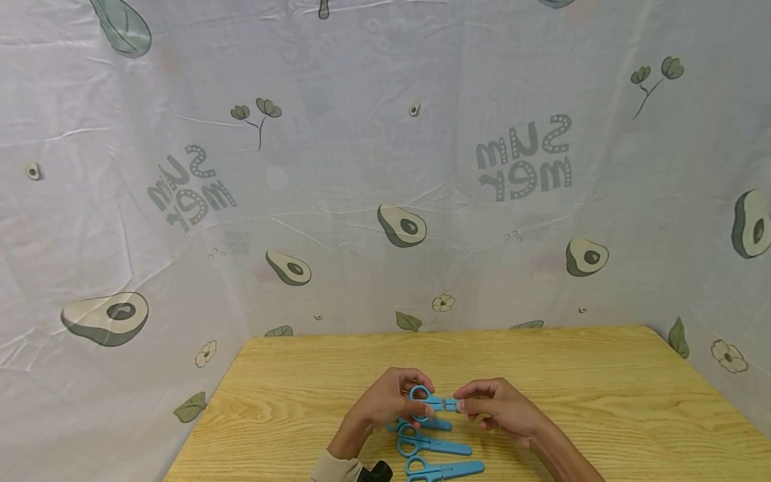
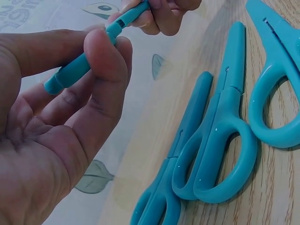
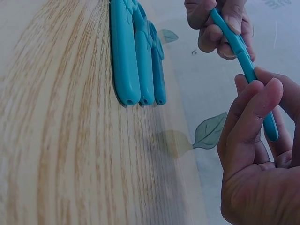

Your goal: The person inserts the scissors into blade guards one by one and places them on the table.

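Observation:
A pair of blue scissors point(image 1: 435, 404) is held level above the table between both hands. My left hand point(image 1: 390, 400) pinches its finger-loop end, thumb on the near side. My right hand point(image 1: 507, 407) pinches the matching blue blade cover point(image 3: 271, 125), which sits over the blades, its tip passing between the fingers. A narrow seam shows where cover and handles meet. Below the hands lie three more blue scissors, loops to the left and covered blades to the right: a near pair point(image 1: 448, 469), a middle pair point(image 1: 438, 447) and a far pair point(image 1: 442, 424), partly hidden by my left hand.
The light wood table point(image 1: 301, 381) runs back to a pale curtain point(image 1: 337, 167) printed with avocados, leaves and lettering, which also hangs along both sides. A beige sleeve point(image 1: 335, 467) and a black wrist piece point(image 1: 376, 471) are at my left wrist.

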